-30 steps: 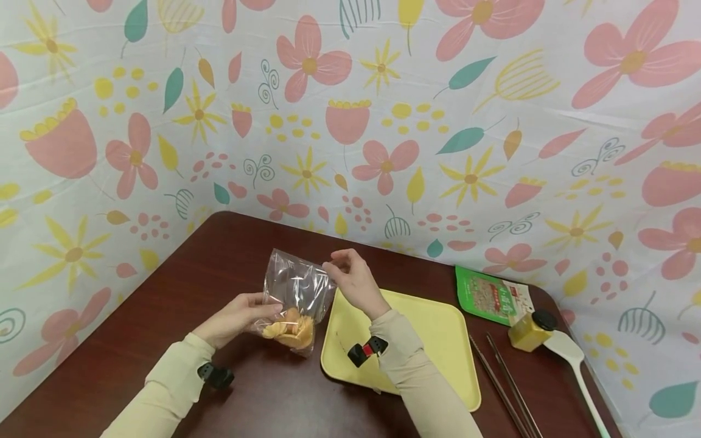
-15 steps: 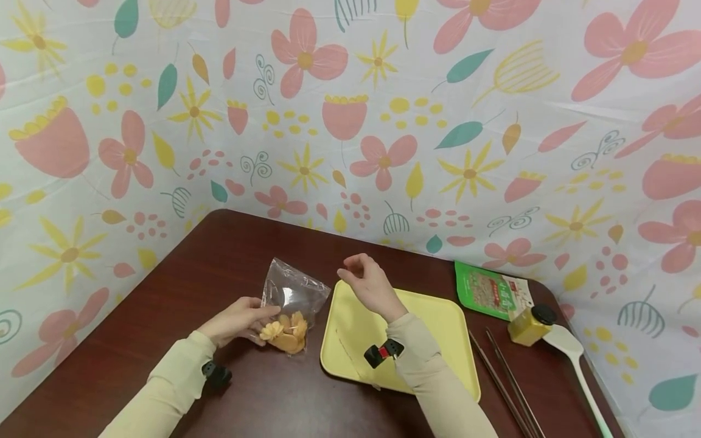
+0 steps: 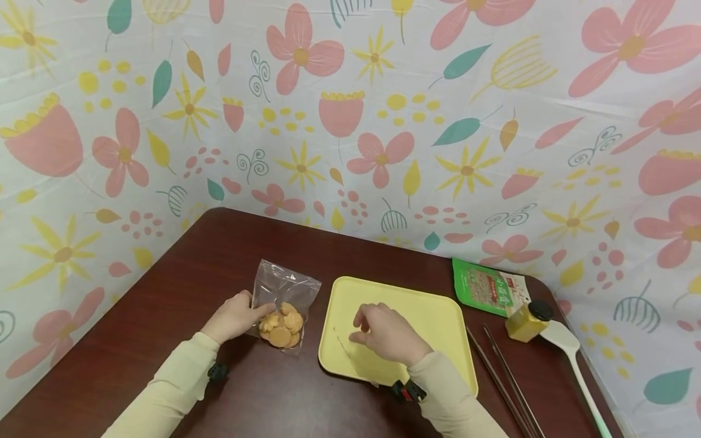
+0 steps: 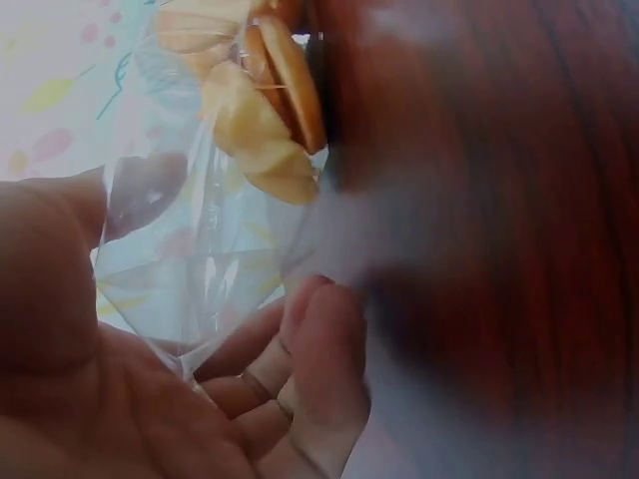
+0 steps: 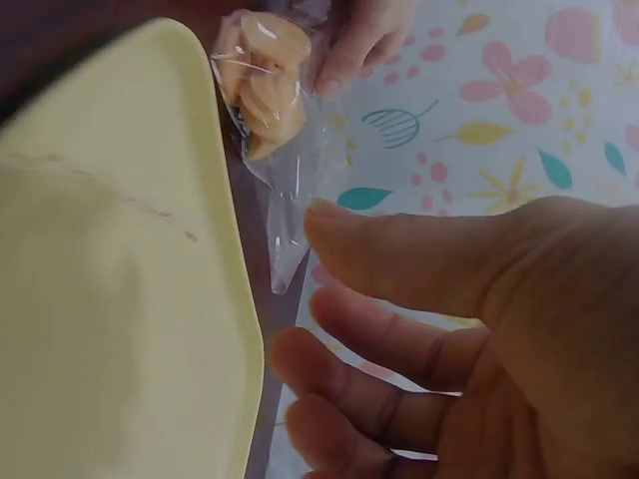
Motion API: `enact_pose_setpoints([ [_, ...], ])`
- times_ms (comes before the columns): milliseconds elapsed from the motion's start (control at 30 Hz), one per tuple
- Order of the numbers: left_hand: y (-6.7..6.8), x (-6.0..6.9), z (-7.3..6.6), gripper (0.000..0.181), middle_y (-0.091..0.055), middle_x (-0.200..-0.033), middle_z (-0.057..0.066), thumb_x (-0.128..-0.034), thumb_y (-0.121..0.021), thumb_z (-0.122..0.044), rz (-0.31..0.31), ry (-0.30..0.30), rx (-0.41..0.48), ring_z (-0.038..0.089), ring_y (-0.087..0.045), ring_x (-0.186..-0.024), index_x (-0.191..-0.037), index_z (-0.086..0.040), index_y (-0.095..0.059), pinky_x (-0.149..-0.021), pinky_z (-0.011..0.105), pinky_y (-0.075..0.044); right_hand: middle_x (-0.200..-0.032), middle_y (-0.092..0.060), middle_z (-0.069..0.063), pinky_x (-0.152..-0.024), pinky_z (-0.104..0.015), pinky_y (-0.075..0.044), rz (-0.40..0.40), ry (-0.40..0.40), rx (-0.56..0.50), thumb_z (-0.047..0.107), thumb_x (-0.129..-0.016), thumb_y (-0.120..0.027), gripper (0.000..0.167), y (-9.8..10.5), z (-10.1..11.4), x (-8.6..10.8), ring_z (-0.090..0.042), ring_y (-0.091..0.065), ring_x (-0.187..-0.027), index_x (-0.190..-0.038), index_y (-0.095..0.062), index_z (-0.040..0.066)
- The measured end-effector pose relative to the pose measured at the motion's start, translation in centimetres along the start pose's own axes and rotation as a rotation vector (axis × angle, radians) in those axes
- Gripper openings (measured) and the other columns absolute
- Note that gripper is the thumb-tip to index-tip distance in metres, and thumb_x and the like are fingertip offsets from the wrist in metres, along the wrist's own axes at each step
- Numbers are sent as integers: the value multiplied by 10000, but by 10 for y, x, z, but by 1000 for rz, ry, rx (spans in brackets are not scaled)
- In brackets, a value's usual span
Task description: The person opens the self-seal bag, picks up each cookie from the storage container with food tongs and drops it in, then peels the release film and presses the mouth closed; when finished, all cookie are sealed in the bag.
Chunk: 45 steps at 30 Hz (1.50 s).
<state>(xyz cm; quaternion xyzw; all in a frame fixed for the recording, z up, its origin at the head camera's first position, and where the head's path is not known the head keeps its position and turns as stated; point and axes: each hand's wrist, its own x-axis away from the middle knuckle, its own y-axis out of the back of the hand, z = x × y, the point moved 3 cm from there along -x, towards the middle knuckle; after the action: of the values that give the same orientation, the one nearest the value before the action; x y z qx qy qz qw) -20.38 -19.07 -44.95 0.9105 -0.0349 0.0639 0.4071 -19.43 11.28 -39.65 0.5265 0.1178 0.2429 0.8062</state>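
Observation:
A clear plastic bag [image 3: 287, 283] holds several golden biscuits [image 3: 281, 328], some with scalloped edges. My left hand [image 3: 234, 316] grips the bag's left side near the table top, thumb over the plastic. In the left wrist view, the fingers [image 4: 329, 369] curl beside the see-through film. Over the yellow tray [image 3: 416, 298], my right hand [image 3: 390, 331] hangs with loosely bent fingers and holds nothing. The right wrist view has the bag [image 5: 290, 190] beyond the thumb, apart from it.
To the right of the tray lie metal tongs [image 3: 506, 380]. Behind them are a green food pouch [image 3: 482, 286], a yellow jar with a black lid [image 3: 527, 322] and a white spatula [image 3: 569, 353]. A floral cloth [image 3: 339, 170] hangs behind the table.
My right hand has left the bag's top corner and moved right and nearer, over the tray. The bag has sunk toward the table in my left hand.

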Motion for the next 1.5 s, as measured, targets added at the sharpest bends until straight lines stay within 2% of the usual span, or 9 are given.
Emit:
enact_pose_setpoints([
  [67,0,0,1,539,-565,-790,93,-895,-645,-482,-7,-13,-27,226,-542,-692,-958,45,-551,-591,373,-445,-788,-552,55,-651,-332,-439,-2,7,28,264,-868,-748,217,-1,0,10,-147,-490,-747,-951,-647,91],
  [200,-1,-2,2,609,-598,-819,137,-867,-683,-474,-32,-32,-63,285,-600,-730,-1015,92,-514,-629,452,-484,-786,-552,58,-611,-281,-421,9,41,44,264,-841,-776,231,-6,-1,27,-122,-472,-728,-928,-635,103],
  [467,0,-1,4,627,-584,-739,133,-853,-695,-501,-70,-31,-111,271,-586,-635,-999,74,-493,-548,432,-458,-820,-552,66,-614,-242,-432,54,91,34,310,-789,-816,319,-22,-5,46,-80,-451,-737,-968,-632,122],
  [633,5,2,3,753,-609,-786,163,-901,-605,-561,-43,-22,-64,237,-568,-611,-1151,137,-472,-524,386,-443,-810,-535,86,-610,-240,-434,48,85,17,302,-782,-826,336,-31,-10,54,-65,-455,-731,-995,-630,131],
  [767,15,4,2,851,-640,-873,182,-924,-516,-621,-56,-5,-60,235,-591,-660,-1273,149,-416,-564,388,-461,-799,-522,113,-614,-234,-437,36,96,-6,231,-808,-812,296,-36,-11,58,-48,-466,-727,-1018,-624,140],
  [1033,33,5,5,861,-637,-840,134,-935,-473,-637,-119,-6,-47,218,-575,-645,-1286,147,-412,-540,360,-439,-762,-547,161,-662,-247,-475,8,130,-38,53,-851,-735,224,-36,-12,63,-37,-535,-771,-1031,-631,136],
  [1200,42,8,5,793,-627,-997,206,-961,-468,-590,-152,-25,-28,244,-597,-725,-1283,133,-419,-591,377,-462,-804,-553,174,-661,-229,-472,-26,151,-71,59,-879,-710,216,-32,-8,73,-21,-534,-783,-1056,-622,147],
  [1300,45,9,6,765,-604,-1095,265,-976,-453,-568,-174,-35,-33,327,-617,-846,-1287,130,-427,-682,451,-496,-853,-549,181,-666,-210,-475,-20,173,-130,98,-904,-697,206,-30,-4,83,7,-533,-793,-1072,-610,179],
  [1500,53,8,5,725,-500,-1266,331,-991,-449,-525,-209,-51,-42,459,-529,-1093,-1300,130,-414,-854,575,-457,-948,-591,145,-697,-193,-489,71,327,-311,150,-949,-650,169,-39,4,101,34,-547,-849,-1092,-604,229],
])
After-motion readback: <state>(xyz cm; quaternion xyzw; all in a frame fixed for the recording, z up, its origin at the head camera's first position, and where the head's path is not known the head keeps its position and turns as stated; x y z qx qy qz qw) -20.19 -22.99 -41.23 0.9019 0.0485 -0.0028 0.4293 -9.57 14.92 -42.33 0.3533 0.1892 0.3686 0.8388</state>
